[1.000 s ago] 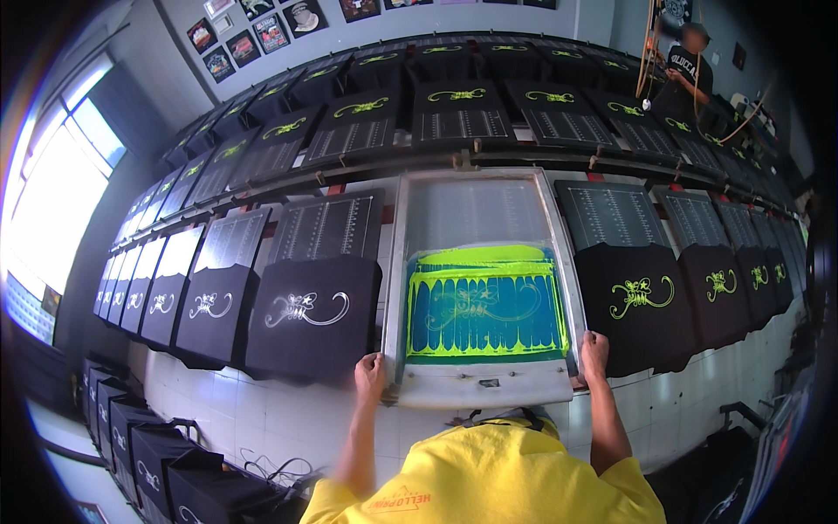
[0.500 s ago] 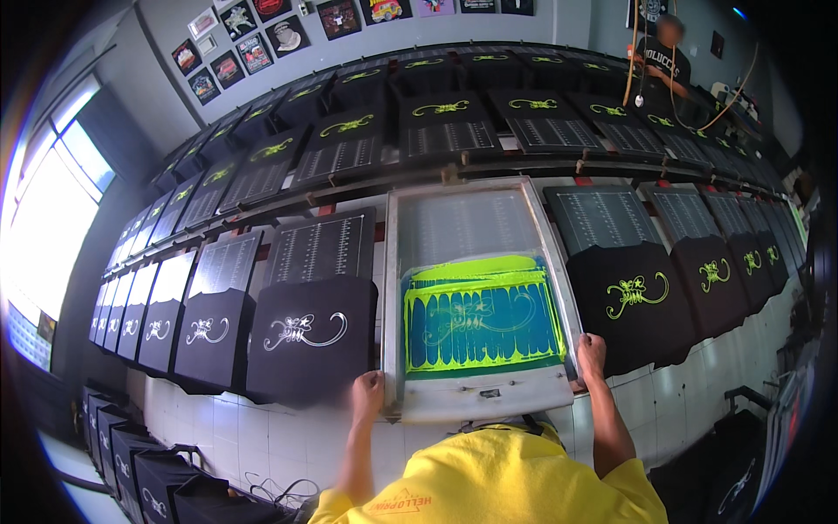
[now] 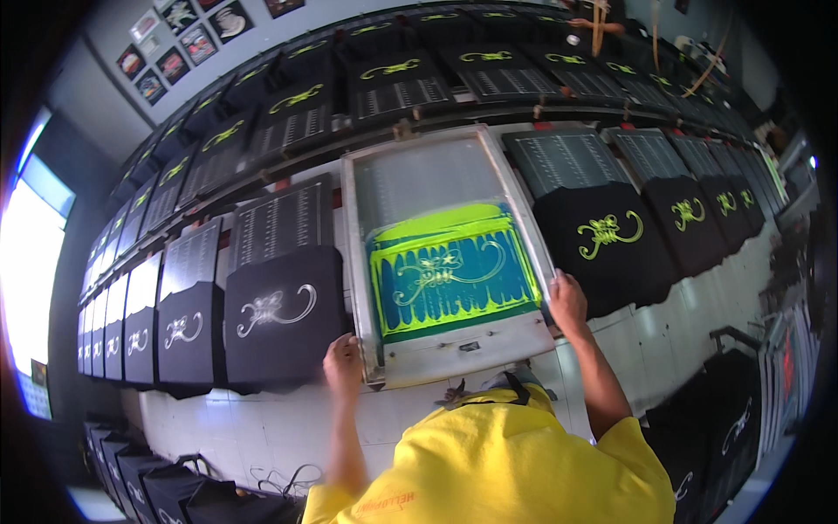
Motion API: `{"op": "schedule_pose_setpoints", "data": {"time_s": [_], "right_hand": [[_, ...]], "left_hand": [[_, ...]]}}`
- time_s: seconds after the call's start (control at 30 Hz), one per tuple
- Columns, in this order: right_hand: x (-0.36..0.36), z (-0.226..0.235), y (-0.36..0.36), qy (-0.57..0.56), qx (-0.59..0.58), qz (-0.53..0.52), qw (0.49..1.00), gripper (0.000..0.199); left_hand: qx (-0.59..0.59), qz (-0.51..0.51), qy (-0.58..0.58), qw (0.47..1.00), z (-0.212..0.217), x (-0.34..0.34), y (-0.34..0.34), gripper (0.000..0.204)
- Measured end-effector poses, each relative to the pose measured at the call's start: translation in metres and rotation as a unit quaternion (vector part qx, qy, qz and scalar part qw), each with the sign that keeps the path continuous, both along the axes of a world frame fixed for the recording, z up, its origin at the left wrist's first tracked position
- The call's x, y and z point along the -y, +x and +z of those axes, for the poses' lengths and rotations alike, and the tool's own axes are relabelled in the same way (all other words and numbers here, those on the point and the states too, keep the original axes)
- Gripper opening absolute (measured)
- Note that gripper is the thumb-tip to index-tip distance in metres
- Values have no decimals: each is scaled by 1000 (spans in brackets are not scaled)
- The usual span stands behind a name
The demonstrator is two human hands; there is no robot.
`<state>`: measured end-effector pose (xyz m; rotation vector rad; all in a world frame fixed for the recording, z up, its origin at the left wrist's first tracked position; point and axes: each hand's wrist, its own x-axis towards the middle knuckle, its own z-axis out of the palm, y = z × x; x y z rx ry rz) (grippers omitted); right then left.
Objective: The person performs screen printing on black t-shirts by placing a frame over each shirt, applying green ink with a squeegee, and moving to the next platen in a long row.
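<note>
In front of me a screen printing frame lies over one of the boards in the row. Its mesh carries bright yellow-green ink banked along the far side of a blue-green stencil area, with streaks running toward me. A curled floral design shows through the mesh. My left hand is closed at the frame's near left corner, its fingertips partly hidden. Along the right side, my right hand grips the frame's edge with curled fingers. What lies under the frame is mostly covered.
Black shirts on boards flank the frame: the left one has a white print, the right one a yellow-green print. A rail runs behind, with another row of printed shirts beyond. A person stands far right. Cables lie on the floor.
The view has tilted and shifted, so the whole scene sits higher and further left in the picture. Both hands stay at the frame's sides, and the frame has not visibly moved among its neighbours.
</note>
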<state>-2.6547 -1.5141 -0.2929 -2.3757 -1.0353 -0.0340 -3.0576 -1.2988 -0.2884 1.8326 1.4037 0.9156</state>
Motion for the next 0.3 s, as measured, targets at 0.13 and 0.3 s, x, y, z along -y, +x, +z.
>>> {"op": "schedule_pose_setpoints", "data": {"time_s": [0.13,0.3], "right_hand": [[16,43,-67,-27,29,296,954,52],[20,49,-101,-187,82,422,884,71]], "left_hand": [[134,-299,-240,914,52,49,-6,44],[123,-434,-463,763,25,101,31,51]]}}
